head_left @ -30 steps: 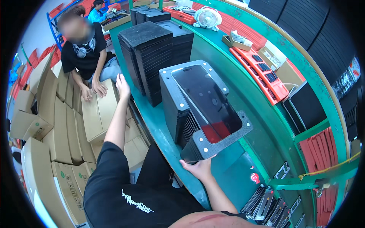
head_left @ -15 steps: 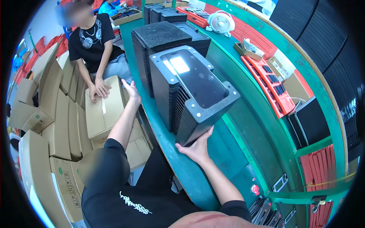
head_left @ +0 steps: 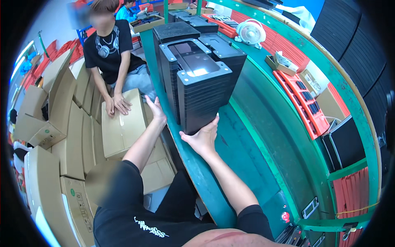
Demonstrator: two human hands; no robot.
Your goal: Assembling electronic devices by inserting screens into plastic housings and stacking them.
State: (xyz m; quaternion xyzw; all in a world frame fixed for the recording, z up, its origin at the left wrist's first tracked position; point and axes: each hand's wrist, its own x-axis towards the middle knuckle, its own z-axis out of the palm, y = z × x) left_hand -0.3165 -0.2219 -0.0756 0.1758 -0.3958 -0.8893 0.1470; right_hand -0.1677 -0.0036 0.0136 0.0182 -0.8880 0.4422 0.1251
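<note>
A tall stack of black trays [head_left: 202,96] stands on the green workbench [head_left: 242,152], with a dark glossy panel [head_left: 195,61] lying in its top tray. Low on the stack's near end, my right hand [head_left: 201,136] grips it, thumb to one side and fingers to the other. My left hand [head_left: 156,110] is off the stack, fingers apart with nothing in them, beside the bench edge and close to a closed cardboard box [head_left: 123,133]. Other black tray stacks [head_left: 175,31] stand behind and beside mine.
Across the box, a seated person [head_left: 109,49] rests both hands on its top. Cardboard boxes [head_left: 70,144] crowd the left. A white fan [head_left: 250,33] and a red tray [head_left: 302,103] sit beyond a green frame rail [head_left: 349,78] on the right.
The tray stack has moved away from me, up against the other stacks, with my right hand following at its base. My left hand stays open. The view has shifted slightly.
</note>
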